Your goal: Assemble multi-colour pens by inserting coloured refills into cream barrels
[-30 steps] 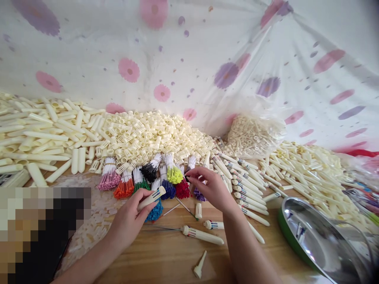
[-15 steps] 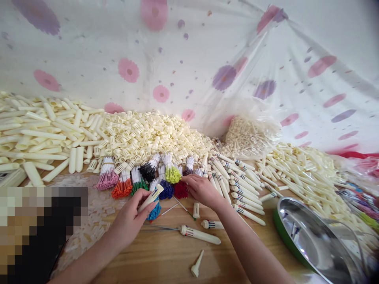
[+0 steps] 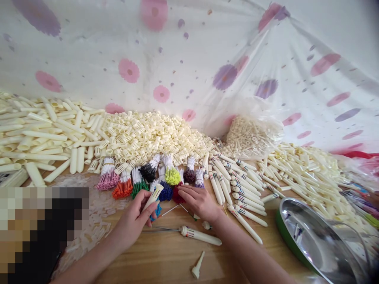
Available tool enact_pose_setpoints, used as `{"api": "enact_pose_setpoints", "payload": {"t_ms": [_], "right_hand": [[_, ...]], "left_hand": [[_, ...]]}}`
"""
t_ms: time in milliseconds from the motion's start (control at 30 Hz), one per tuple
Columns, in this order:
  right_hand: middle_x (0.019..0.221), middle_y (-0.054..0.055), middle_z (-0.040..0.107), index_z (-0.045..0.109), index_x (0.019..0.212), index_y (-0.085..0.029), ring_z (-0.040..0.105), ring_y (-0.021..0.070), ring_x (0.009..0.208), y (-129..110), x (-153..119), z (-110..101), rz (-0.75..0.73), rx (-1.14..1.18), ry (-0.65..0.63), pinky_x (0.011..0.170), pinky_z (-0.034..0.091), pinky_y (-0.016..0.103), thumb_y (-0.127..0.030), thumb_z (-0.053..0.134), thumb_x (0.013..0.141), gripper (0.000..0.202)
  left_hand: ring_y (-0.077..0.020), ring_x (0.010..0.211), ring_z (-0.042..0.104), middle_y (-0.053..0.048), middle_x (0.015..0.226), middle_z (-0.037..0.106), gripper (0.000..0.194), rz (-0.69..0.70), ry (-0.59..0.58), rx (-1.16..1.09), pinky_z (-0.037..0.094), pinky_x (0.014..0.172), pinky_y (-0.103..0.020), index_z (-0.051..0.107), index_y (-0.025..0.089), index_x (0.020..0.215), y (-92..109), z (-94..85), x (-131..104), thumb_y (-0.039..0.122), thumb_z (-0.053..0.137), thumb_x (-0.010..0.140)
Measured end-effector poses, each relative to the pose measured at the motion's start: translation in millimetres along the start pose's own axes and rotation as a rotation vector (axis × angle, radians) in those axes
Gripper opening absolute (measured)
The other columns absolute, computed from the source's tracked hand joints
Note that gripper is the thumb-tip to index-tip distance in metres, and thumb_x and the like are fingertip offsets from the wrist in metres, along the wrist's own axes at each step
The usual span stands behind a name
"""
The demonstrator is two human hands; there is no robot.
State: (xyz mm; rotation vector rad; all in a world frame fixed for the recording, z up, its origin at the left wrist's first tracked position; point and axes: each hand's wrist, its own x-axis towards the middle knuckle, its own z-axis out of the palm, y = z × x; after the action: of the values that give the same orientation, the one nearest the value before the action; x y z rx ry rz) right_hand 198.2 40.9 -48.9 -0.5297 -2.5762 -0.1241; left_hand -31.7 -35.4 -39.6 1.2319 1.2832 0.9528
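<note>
My left hand [image 3: 136,215] is closed round a cream multicolour pen [image 3: 153,196] with coloured marks showing in the slots at its raised end. Over the dark red refill bundle [image 3: 178,193] is my right hand [image 3: 203,202], its fingers bent together at the tips. Whatever those fingertips pinch, if anything, is hidden. Partly behind the left hand lies a light blue refill bundle [image 3: 156,212]. Between the hands and below them a slotted pen [image 3: 201,235] rests on the wooden table, a thin metal rod reaching left from its end. Nearer me lies a small pointed cream part [image 3: 198,265].
Bundles of coloured refills, such as pink [image 3: 106,175] and yellow-green [image 3: 172,170], stand before a heap of slotted cream parts [image 3: 156,134]. Cream tubes [image 3: 38,134] pile up left. Several pens [image 3: 248,201] and a green-sided metal pan [image 3: 314,232] lie right.
My right hand has moved slightly down and nearer the left, uncovering the dark maroon and purple bundles. Another pen now lies angled beside my right forearm. The left hand still holds its pen.
</note>
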Motion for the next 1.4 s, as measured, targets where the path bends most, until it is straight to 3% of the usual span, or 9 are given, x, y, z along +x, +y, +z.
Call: {"api": "enact_pose_setpoints", "payload": {"t_ms": [200, 467, 667, 800, 1033, 1100, 1233, 1300, 1400], "right_hand": [[0.101, 0.012, 0.068, 0.054, 0.104, -0.014, 0.058, 0.0226, 0.111, -11, -4, 4, 0.030, 0.042, -0.026, 0.082, 0.056, 0.031, -0.011, 0.037, 0.093, 0.020], [0.101, 0.015, 0.067, 0.051, 0.105, -0.013, 0.057, 0.0240, 0.111, -15, -5, 6, 0.045, 0.101, 0.010, 0.080, 0.056, 0.032, -0.014, 0.039, 0.093, 0.017], [0.101, 0.013, 0.067, 0.048, 0.112, -0.015, 0.054, 0.0186, 0.116, -16, -9, 10, 0.085, 0.198, 0.121, 0.087, 0.053, 0.031, -0.012, 0.040, 0.091, 0.022], [0.101, 0.012, 0.068, 0.047, 0.110, -0.017, 0.058, 0.0180, 0.111, -13, -14, 10, 0.033, 0.206, 0.157, 0.098, 0.045, 0.043, -0.010, 0.042, 0.089, 0.023], [0.102, 0.011, 0.069, 0.053, 0.104, -0.019, 0.057, 0.0209, 0.111, -32, -19, -14, -0.059, 0.270, 0.155, 0.091, 0.051, 0.041, -0.011, 0.046, 0.088, 0.019], [0.103, 0.009, 0.068, 0.053, 0.102, -0.022, 0.060, 0.0210, 0.107, -36, -13, -26, 0.081, 0.347, 0.269, 0.089, 0.053, 0.042, -0.010, 0.045, 0.088, 0.020], [0.090, 0.003, 0.069, 0.053, 0.090, -0.023, 0.068, 0.0193, 0.090, -24, 10, -52, 0.695, 0.649, 0.776, 0.081, 0.057, 0.039, -0.011, 0.054, 0.084, 0.014], [0.079, 0.001, 0.069, 0.053, 0.080, -0.021, 0.070, 0.0196, 0.080, -13, 22, -63, 0.856, 0.863, 0.795, 0.077, 0.058, 0.037, -0.018, 0.065, 0.078, 0.012], [0.072, 0.000, 0.070, 0.056, 0.075, -0.019, 0.070, 0.0185, 0.075, -2, 33, -72, 0.944, 1.071, 0.726, 0.076, 0.058, 0.035, -0.024, 0.071, 0.073, 0.016]], "left_hand": [[-0.0188, 0.074, 0.064, 0.002, 0.072, 0.059, 0.029, -0.040, 0.001, -0.220, 0.056, 0.059, -0.032, 0.048, 0.021, 0.085, 3, 15.1, 1, 0.049, 0.057, 0.078], [-0.0271, 0.099, 0.063, -0.002, 0.090, 0.062, 0.037, -0.175, -0.195, -0.560, 0.054, 0.079, -0.041, 0.052, 0.021, 0.080, 16, 38.4, 15, 0.055, 0.065, 0.068], [-0.0242, 0.099, 0.063, -0.003, 0.098, 0.065, 0.040, -0.200, -0.169, -0.675, 0.051, 0.085, -0.041, 0.049, 0.022, 0.096, 9, 55.6, 25, 0.051, 0.064, 0.072], [-0.0213, 0.094, 0.063, 0.001, 0.086, 0.065, 0.041, -0.166, -0.122, -0.674, 0.050, 0.084, -0.039, 0.047, 0.022, 0.091, 3, 62.7, 29, 0.054, 0.063, 0.071], [-0.0175, 0.087, 0.064, 0.003, 0.078, 0.062, 0.033, -0.126, -0.103, -0.645, 0.050, 0.082, -0.034, 0.047, 0.022, 0.089, 2, 61.1, 29, 0.050, 0.059, 0.077], [-0.0178, 0.083, 0.065, 0.002, 0.078, 0.063, 0.031, -0.131, -0.129, -0.635, 0.051, 0.078, -0.035, 0.048, 0.022, 0.088, 8, 57.5, 26, 0.049, 0.059, 0.077], [-0.0178, 0.072, 0.065, 0.002, 0.075, 0.063, 0.028, -0.064, -0.209, -0.402, 0.051, 0.063, -0.031, 0.052, 0.021, 0.086, 16, 43.1, 18, 0.046, 0.060, 0.077], [-0.0163, 0.067, 0.062, 0.002, 0.070, 0.063, 0.025, -0.010, -0.168, -0.227, 0.048, 0.060, -0.027, 0.053, 0.021, 0.089, 17, 33.0, 15, 0.044, 0.057, 0.079], [-0.0151, 0.060, 0.057, 0.004, 0.063, 0.060, 0.022, -0.002, -0.084, -0.073, 0.045, 0.057, -0.026, 0.054, 0.021, 0.090, 16, 18.4, 11, 0.040, 0.056, 0.080]]}}
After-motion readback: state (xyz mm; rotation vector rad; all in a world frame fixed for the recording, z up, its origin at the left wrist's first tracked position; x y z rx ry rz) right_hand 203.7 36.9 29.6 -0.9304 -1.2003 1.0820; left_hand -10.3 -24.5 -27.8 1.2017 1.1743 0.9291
